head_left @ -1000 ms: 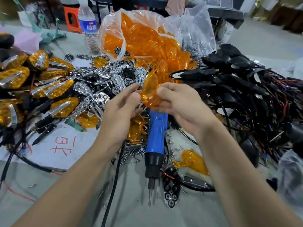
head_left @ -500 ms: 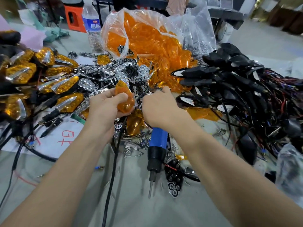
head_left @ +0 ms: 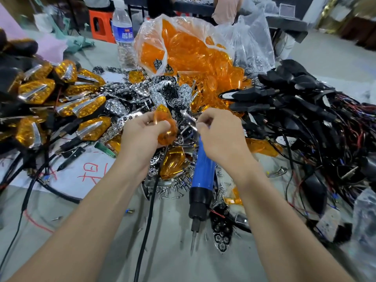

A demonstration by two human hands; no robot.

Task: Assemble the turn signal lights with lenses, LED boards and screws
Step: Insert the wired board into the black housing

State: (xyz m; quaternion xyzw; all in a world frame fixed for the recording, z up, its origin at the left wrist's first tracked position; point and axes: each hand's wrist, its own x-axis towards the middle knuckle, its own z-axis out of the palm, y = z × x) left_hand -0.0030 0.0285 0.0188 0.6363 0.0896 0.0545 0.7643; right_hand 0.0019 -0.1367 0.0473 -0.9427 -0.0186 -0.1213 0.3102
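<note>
My left hand (head_left: 138, 139) is closed around an orange lens (head_left: 163, 116), held above the heap of chrome reflectors (head_left: 154, 94). My right hand (head_left: 221, 137) grips the top of a blue electric screwdriver (head_left: 203, 171) that hangs bit-down. Its fingertips also pinch a thin chrome piece (head_left: 190, 120) just right of the lens. Loose screws (head_left: 173, 190) lie under both hands. A black LED board (head_left: 220, 233) lies near the screwdriver's tip.
A plastic bag of orange lenses (head_left: 189, 49) stands behind the heap. Black housings with tangled wires (head_left: 295, 102) fill the right side. Assembled amber lights (head_left: 40, 92) are piled at left. A water bottle (head_left: 122, 33) stands at the back. A black cable (head_left: 150, 200) runs toward me.
The lens passed from between both hands into my left hand alone. My right hand, still on the screwdriver, dropped to the heap and now pinches a chrome piece.
</note>
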